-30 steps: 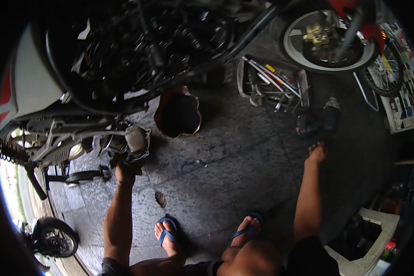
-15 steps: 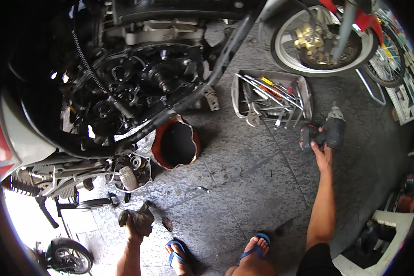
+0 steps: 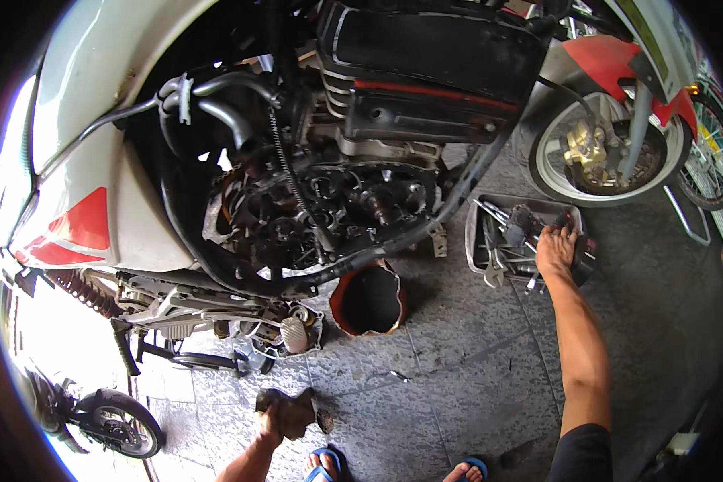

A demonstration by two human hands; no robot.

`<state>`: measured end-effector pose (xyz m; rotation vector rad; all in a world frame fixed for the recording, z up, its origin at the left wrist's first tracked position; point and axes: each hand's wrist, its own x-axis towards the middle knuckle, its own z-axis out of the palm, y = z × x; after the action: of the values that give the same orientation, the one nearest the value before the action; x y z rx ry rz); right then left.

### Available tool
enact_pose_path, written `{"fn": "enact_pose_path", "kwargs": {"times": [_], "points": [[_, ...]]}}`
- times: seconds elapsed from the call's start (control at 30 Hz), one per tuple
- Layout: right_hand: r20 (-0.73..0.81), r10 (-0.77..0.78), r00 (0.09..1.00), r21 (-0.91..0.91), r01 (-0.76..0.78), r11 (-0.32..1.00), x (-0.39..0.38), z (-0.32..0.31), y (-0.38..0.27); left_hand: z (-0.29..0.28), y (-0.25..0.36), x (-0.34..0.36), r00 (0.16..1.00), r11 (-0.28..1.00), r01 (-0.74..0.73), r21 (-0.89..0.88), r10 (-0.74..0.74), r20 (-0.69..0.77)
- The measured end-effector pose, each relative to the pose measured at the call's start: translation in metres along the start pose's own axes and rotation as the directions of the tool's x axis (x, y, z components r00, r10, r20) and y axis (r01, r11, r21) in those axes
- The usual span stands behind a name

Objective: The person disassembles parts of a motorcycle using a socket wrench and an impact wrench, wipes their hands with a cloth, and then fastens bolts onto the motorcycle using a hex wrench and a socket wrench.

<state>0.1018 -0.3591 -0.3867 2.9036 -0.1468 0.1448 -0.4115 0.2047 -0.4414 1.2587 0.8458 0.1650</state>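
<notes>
Crumpled in my left hand [image 3: 273, 426] is a dirty grey-brown rag [image 3: 293, 411], held low above the floor near my left foot. My right hand [image 3: 557, 247] reaches forward to the right side of a grey tool tray [image 3: 475, 255]. Its fingers are round the handle of a dark cordless drill [image 3: 525, 226], which lies over the tray; the hand hides part of the drill. An adjustable wrench [image 3: 492, 269] and several screwdrivers and metal tools stick out beside it.
A motorcycle with its engine [image 3: 321, 209] opened up fills the upper left. Under its frame stands a cut-open red container [image 3: 348, 301], dark inside. A removed engine cover [image 3: 297, 333] lies beside the container. Another motorcycle's front wheel [image 3: 546, 157] stands behind the tray.
My right hand has carried the drill from the floor's right side to the tool tray. The left hand still holds the rag. My view has shifted, showing more of the motorcycle.
</notes>
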Motion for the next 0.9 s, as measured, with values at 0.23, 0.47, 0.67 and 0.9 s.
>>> {"fn": "enact_pose_path", "kwargs": {"times": [0.23, 0.47, 0.67, 0.9], "points": [[-0.375, 0.081, 0.923, 0.426, 0.094, 0.9, -0.035, -0.016, 0.017, 0.03, 0.029, -0.047, 0.982, 0.968, 0.162, 0.191, -0.139, -0.128], [-0.208, 0.574, 0.792, 0.808, -0.192, 0.558, -0.078, 0.04, 0.074, 0.068, -0.001, -0.023, 0.934, 0.533, 0.168, 0.829, -0.354, 0.039], [0.397, 0.58, 0.711, 0.889, -0.455, -0.051, -0.038, 0.06, 0.072, 0.114, 0.043, -0.055, 0.899, 0.725, 0.09, 0.683, -0.353, 0.257], [0.704, 0.426, 0.569, 0.683, -0.706, -0.187, -0.044, 0.05, 0.045, 0.138, 0.022, -0.05, 0.899, 0.737, 0.076, 0.672, -0.342, 0.274]]}}
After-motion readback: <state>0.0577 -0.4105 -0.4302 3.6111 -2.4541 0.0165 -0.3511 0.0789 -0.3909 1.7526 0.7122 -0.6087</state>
